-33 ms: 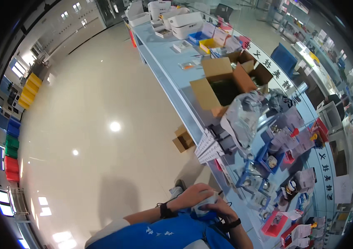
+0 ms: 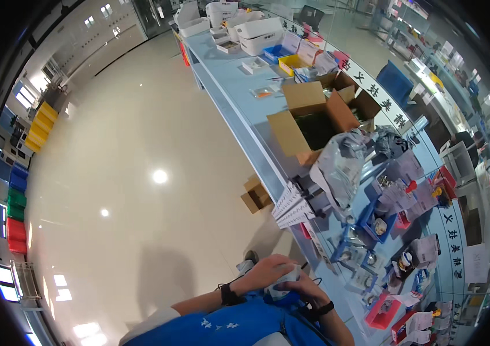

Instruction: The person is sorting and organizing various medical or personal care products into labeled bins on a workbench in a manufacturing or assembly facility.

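Both hands meet low in front of my blue top, beside the near edge of the table. My left hand [image 2: 268, 271] is closed from the left over a small whitish, crumpled-looking packet [image 2: 287, 280]. On the packet's right side my right hand [image 2: 309, 289] has its fingers curled against it. Its contents are hidden by the fingers, and its exact kind is too small to tell. A dark band circles each wrist, and a thin dark cord loops out beside the right hand.
Along the right runs a long light-blue table [image 2: 227, 95]. It bears an open cardboard box [image 2: 288, 135], a grey plastic bag [image 2: 340, 167], a blue bin [image 2: 376, 222] and a pink bin [image 2: 382, 311]. A small carton [image 2: 256, 195] sits on the floor beside the table.
The table and its things sit very slightly further right and lower in the picture. Both hands keep their hold on the packet.
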Demonstrator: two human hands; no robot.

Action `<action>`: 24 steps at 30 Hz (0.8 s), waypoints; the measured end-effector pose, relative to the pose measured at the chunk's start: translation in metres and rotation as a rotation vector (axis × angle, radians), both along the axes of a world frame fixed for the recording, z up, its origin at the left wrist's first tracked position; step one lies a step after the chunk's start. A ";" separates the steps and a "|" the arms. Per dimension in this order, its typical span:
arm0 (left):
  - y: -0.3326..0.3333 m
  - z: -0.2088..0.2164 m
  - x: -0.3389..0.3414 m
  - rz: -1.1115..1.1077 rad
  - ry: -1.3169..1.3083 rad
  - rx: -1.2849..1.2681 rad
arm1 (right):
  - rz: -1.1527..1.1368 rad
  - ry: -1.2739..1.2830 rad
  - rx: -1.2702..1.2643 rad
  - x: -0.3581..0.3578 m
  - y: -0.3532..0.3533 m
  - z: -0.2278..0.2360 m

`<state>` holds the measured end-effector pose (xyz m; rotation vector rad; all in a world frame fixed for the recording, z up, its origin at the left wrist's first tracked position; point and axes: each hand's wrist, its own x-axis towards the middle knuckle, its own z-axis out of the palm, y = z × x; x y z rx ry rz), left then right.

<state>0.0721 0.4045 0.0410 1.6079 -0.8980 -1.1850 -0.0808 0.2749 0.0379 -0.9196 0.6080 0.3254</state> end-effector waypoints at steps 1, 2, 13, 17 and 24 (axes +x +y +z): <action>0.005 -0.002 0.019 -0.008 0.003 -0.003 | -0.008 0.003 -0.003 0.025 0.001 -0.003; 0.016 -0.004 0.034 0.063 -0.060 -0.017 | 0.038 -0.014 0.014 0.046 0.007 -0.008; 0.019 -0.015 0.164 0.323 0.633 -0.110 | -0.110 -0.258 -0.547 0.217 -0.004 -0.056; -0.012 -0.023 0.211 0.372 0.666 0.198 | 0.136 -0.258 -0.529 0.270 -0.026 -0.052; -0.073 -0.040 0.292 0.380 0.755 0.321 | 0.264 -0.356 -0.627 0.332 -0.088 -0.049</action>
